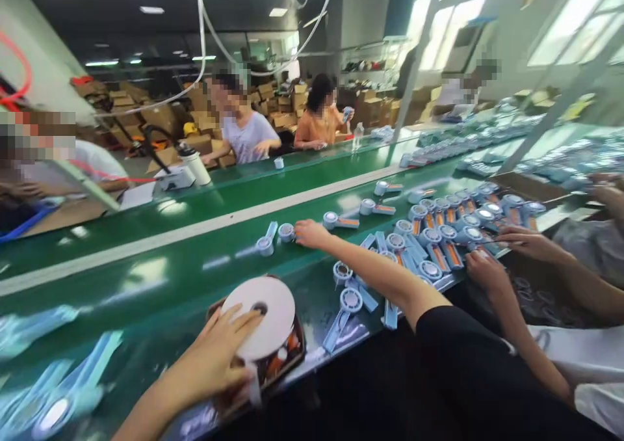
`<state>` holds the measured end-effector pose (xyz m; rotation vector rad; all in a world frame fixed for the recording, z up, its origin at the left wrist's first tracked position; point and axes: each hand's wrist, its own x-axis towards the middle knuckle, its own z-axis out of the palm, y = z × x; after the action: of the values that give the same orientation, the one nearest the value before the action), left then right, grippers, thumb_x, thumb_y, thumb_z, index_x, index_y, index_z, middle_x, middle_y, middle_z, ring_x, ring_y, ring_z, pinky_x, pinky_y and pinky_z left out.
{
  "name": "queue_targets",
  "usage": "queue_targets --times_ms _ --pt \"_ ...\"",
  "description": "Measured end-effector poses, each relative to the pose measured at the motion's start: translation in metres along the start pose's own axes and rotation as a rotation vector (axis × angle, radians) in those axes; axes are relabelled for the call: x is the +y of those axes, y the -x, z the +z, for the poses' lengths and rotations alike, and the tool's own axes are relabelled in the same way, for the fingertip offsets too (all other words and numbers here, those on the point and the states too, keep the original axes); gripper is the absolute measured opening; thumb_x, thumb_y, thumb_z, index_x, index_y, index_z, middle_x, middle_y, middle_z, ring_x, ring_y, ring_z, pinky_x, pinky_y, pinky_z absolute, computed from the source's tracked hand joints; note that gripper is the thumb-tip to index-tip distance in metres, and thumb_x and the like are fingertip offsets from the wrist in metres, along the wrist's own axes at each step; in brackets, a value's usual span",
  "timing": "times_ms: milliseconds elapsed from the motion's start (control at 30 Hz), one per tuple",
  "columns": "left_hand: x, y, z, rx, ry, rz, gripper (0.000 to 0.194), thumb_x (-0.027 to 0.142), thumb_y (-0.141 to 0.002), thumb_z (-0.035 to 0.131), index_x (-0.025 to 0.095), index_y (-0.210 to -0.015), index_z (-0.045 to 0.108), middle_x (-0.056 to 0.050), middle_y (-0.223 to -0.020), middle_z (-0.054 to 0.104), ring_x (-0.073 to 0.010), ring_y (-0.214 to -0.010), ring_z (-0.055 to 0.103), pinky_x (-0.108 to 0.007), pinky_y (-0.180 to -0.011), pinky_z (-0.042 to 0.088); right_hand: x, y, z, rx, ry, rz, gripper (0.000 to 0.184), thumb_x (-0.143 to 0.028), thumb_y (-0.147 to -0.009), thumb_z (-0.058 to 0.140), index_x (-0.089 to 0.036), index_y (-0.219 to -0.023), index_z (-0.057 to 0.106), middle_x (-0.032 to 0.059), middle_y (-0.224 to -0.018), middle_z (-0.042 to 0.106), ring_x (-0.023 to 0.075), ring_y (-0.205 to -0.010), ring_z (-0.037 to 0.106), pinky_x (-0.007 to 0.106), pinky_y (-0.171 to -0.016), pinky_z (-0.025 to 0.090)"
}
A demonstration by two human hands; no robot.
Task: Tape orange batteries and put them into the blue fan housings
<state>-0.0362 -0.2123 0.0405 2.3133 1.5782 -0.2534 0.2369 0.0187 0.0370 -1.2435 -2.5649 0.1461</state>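
Note:
My left hand [221,350] lies with fingers stretched over a white roll [266,307], which rests on a small box of parts [297,347]. A pale, blurred piece shows beside the thumb. Across the green belt, my right hand [312,234] closes on the handle end of a light-blue handheld fan [286,233]; the fingertips are partly hidden. Another blue fan [266,246] lies just left of it. To the right of my hand is a fan with an orange strip [330,220]. More fan bodies [351,300] lie below my right forearm.
A co-worker's hands [487,268] are at the right, beside many fans [448,233] in rows. Blurred fans [63,395] lie at the lower left. Several people sit across the green conveyor belt [160,233]. Slanted metal posts [550,109] rise at the right, and white cables hang overhead.

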Motion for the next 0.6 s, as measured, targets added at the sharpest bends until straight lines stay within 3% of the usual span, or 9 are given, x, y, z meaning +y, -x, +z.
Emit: queue_targets --times_ms 67,133,200,267,367,433,500,600 --pt "0.012 0.009 0.006 0.041 -0.025 -0.059 0.083 0.021 -0.079 0.067 0.036 -0.159 0.052 -0.007 -0.165 0.052 -0.0381 -0.161 0.033 -0.068 -0.129 0.028 -0.017 0.010 0.004 -0.015 -0.080 -0.021 0.027 -0.023 -0.101 0.071 -0.017 -0.127 0.072 0.0138 -0.131 0.073 0.0262 -0.119 0.070 0.041 -0.105 0.056" --pt "0.017 0.009 0.008 0.101 -0.022 -0.056 0.082 0.011 -0.078 0.061 0.031 -0.157 0.056 -0.008 -0.160 0.057 -0.0374 -0.158 0.037 -0.064 -0.127 0.035 -0.029 0.030 0.000 -0.007 -0.185 -0.057 0.026 -0.021 -0.101 0.068 -0.018 -0.126 0.075 0.0119 -0.125 0.077 0.0241 -0.114 0.072 0.035 -0.102 0.055" --pt "0.016 0.013 0.009 0.202 0.023 -0.044 0.074 0.014 -0.079 0.065 0.025 -0.152 0.060 -0.009 -0.155 0.062 -0.0384 -0.151 0.044 -0.059 -0.126 0.039 -0.040 0.063 -0.008 0.026 -0.376 -0.085 0.025 -0.027 -0.101 0.068 -0.020 -0.122 0.077 0.0075 -0.112 0.079 0.0205 -0.097 0.073 0.032 -0.091 0.056" --pt "0.016 0.028 0.014 0.382 0.078 -0.076 0.073 0.027 -0.082 0.072 0.025 -0.154 0.058 -0.010 -0.155 0.061 -0.0404 -0.148 0.045 -0.060 -0.125 0.041 -0.055 0.105 -0.012 0.012 -0.643 -0.070 0.028 -0.037 -0.101 0.068 -0.019 -0.119 0.078 0.0035 -0.093 0.078 0.0169 -0.078 0.069 0.028 -0.076 0.054" --pt "0.023 0.058 0.032 0.630 0.145 -0.105 0.078 0.035 -0.090 0.070 0.029 -0.164 0.043 -0.011 -0.162 0.052 -0.0400 -0.154 0.037 -0.062 -0.125 0.041 -0.094 0.165 0.000 -0.188 -1.016 -0.003 0.051 -0.051 -0.097 0.071 -0.017 -0.135 0.071 -0.0022 -0.074 0.069 0.0130 -0.060 0.059 0.024 -0.058 0.046" --pt "0.030 0.076 0.045 0.681 0.194 -0.084 0.075 0.030 -0.096 0.060 0.033 -0.166 0.037 -0.010 -0.164 0.048 -0.0371 -0.158 0.034 -0.060 -0.126 0.042 -0.129 0.193 0.016 -0.367 -1.189 -0.019 0.065 -0.058 -0.092 0.076 -0.015 -0.141 0.067 -0.0038 -0.069 0.067 0.0117 -0.056 0.056 0.022 -0.055 0.044" --pt "0.033 0.091 0.056 0.716 0.242 -0.106 0.071 0.026 -0.097 0.056 0.036 -0.165 0.039 -0.010 -0.162 0.049 -0.0354 -0.157 0.038 -0.057 -0.126 0.044 -0.161 0.212 0.030 -0.515 -1.285 -0.128 0.059 -0.065 -0.093 0.073 -0.014 -0.123 0.075 -0.0031 -0.064 0.065 0.0111 -0.054 0.056 0.021 -0.054 0.044" --pt "0.029 0.109 0.068 0.862 0.346 -0.260 0.070 0.033 -0.093 0.063 0.037 -0.161 0.046 -0.009 -0.155 0.053 -0.0345 -0.145 0.053 -0.049 -0.110 0.061 -0.188 0.225 0.039 -0.670 -1.300 -0.423 0.061 -0.070 -0.100 0.059 -0.013 -0.091 0.078 -0.0003 -0.061 0.064 0.0101 -0.053 0.057 0.020 -0.054 0.043"
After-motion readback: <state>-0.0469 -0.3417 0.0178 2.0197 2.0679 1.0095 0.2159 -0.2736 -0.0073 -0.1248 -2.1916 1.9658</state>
